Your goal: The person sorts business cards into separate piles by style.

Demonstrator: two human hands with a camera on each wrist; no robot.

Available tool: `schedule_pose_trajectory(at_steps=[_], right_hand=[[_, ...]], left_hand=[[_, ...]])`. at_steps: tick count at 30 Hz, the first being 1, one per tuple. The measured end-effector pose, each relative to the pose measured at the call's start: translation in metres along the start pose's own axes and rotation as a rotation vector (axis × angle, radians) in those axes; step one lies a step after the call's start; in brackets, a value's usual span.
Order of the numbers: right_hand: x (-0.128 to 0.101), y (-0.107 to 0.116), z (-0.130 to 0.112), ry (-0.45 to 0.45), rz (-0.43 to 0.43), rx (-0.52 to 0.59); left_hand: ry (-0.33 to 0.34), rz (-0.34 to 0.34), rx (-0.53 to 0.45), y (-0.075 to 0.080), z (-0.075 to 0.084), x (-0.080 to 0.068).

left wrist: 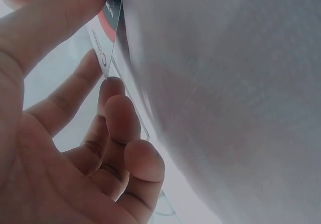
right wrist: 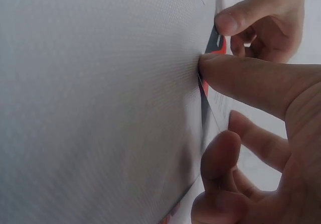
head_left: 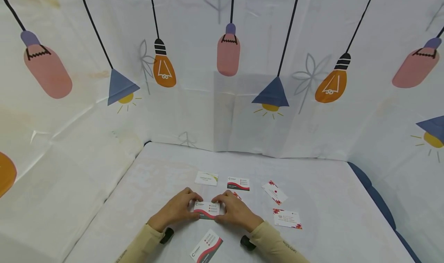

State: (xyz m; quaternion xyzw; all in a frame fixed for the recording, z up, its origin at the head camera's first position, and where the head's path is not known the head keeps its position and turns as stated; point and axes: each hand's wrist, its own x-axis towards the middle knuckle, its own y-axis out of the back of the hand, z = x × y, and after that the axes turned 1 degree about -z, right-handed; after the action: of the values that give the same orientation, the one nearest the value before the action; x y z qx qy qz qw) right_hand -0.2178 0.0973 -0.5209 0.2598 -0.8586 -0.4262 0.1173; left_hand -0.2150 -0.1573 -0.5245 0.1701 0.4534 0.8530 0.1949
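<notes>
Both hands pinch one white business card with a red and dark wave (head_left: 207,210) lying flat on the white-clothed counter (head_left: 329,201): left hand (head_left: 180,209) grips its left edge, right hand (head_left: 234,211) its right edge, fingers curled.

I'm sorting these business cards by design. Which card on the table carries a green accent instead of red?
The card at the far left of the back row: white with a green corner swoosh. Every other card, including the one both hands hold, shows red.

Left hand (left wrist: 65,148) close up, thumb and curled fingertips (left wrist: 116,91) pinching the edge of a red-and-grey business card (left wrist: 108,30), white tablecloth (left wrist: 235,93) filling the right
</notes>
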Motion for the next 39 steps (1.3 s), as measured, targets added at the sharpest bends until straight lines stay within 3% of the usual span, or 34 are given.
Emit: schedule_pose_trajectory(at_steps=[7, 13, 17, 26, 39], right_hand=[[0.002, 0.002, 0.005, 0.036, -0.004, -0.053], [0.003, 0.002, 0.008, 0.012, -0.012, -0.01], [0.003, 0.002, 0.009, 0.002, -0.008, 0.014], [0.005, 0.005, 0.009, 0.003, -0.002, 0.029], [0.004, 0.008, 0.011, 0.001, 0.003, 0.025]], left_hand=[[0.026, 0.015, 0.038, 0.0, 0.001, -0.002], [-0.021, 0.05, 0.101, 0.001, 0.001, -0.005], [-0.045, 0.068, 0.086, 0.003, 0.0, -0.005], [0.047, 0.03, 0.066, 0.004, 0.001, 0.001], [0.034, 0.055, 0.101, 0.001, 0.003, 0.006]])
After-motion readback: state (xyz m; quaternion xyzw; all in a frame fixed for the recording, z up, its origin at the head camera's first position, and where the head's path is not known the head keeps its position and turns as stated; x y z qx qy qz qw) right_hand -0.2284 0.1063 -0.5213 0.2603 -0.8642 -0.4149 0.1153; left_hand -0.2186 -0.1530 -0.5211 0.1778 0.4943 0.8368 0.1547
